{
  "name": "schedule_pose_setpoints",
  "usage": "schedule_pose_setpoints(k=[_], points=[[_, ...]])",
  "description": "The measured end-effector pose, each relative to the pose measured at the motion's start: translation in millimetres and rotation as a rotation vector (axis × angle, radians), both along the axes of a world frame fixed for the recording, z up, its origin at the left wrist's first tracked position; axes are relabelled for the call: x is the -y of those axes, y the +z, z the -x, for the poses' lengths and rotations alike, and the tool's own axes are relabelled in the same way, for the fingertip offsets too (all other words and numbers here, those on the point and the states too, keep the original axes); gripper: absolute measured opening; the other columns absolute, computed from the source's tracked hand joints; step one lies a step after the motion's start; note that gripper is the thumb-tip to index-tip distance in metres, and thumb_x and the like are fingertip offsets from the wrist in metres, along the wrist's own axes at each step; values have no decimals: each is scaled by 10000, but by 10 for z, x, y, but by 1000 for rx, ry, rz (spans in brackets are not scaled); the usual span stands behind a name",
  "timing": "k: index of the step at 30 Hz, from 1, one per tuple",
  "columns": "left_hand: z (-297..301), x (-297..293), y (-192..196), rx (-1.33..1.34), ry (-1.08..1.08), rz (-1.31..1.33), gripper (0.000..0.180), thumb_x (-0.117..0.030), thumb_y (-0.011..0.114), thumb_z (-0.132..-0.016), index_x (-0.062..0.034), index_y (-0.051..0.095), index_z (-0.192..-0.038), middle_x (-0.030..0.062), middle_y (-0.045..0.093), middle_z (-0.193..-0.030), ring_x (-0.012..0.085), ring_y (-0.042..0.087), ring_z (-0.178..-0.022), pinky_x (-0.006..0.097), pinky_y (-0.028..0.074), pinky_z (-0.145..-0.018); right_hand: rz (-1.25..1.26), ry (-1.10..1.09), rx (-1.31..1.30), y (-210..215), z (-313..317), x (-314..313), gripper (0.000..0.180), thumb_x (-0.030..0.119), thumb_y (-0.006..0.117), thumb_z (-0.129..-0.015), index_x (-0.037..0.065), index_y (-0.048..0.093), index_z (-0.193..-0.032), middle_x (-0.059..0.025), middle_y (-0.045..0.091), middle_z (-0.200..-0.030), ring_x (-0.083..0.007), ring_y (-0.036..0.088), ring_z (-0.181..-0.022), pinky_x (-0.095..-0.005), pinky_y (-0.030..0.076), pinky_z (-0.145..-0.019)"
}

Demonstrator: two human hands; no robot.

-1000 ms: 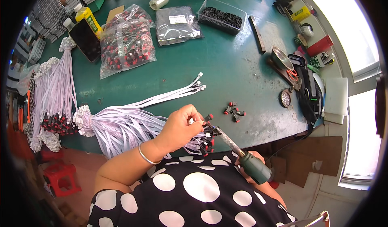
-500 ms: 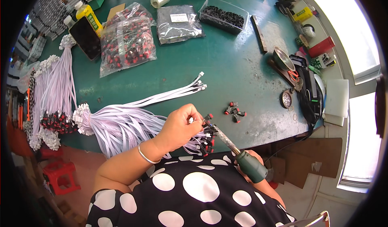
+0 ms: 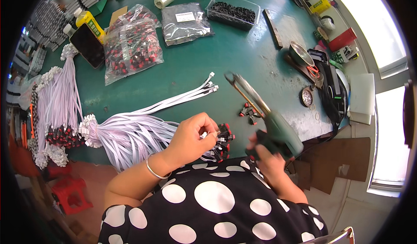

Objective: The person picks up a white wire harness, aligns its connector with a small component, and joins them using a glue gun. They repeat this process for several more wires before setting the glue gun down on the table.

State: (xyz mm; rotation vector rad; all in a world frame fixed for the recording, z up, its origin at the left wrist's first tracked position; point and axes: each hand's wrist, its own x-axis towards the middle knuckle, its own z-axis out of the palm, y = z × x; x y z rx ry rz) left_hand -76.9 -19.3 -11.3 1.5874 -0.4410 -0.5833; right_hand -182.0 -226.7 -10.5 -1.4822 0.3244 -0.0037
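Note:
My left hand [image 3: 191, 136] is closed in a pinch on the end of a white cable, though the fingers hide most of what is between them. Under that wrist spreads a bundle of flat white cables [image 3: 134, 131]. Small black-and-red switches [image 3: 224, 145] cluster at its right-hand ends, just beside my fingertips. My right hand [image 3: 270, 162] grips the handle of a green soldering gun [image 3: 280, 129], slightly blurred. The gun's long tip points up and left, apart from the cables. A few loose switches [image 3: 251, 113] lie on the table behind the tip.
Across the green table [image 3: 186, 61] are a bag of red-and-black switches [image 3: 132, 48], a grey bag [image 3: 184, 24] and a clear tub of black parts [image 3: 232, 14]. A phone [image 3: 88, 45] leans at the left near more cable bundles [image 3: 61, 92]. At right sits a metal bowl [image 3: 301, 53].
My right hand has lifted the soldering gun up and to the right, taking its tip away from the left fingertips. The left hand stays in its pinch at nearly the same place.

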Motion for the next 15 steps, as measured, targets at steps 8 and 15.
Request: schedule_pose_setpoints(k=[8, 15], points=[[27, -57, 42, 54, -62, 69, 73, 43, 532, -775, 1, 477, -799, 81, 544, -827, 105, 548, -714, 242, 465, -634, 58, 144, 68, 130, -497, -409, 252, -19, 609, -722, 14, 562, -968, -34, 572, -861, -93, 537, -773, -246, 448, -661], [-18, -99, -3, -111, 15, 88, 107, 29, 568, -801, -28, 486, -838, 58, 521, -863, 77, 506, -718, 201, 416, -611, -1, 89, -24, 82, -498, -334, 179, 36, 619, -746, 34, 555, -913, -1, 546, -813, -76, 515, -735, -233, 429, -648]])
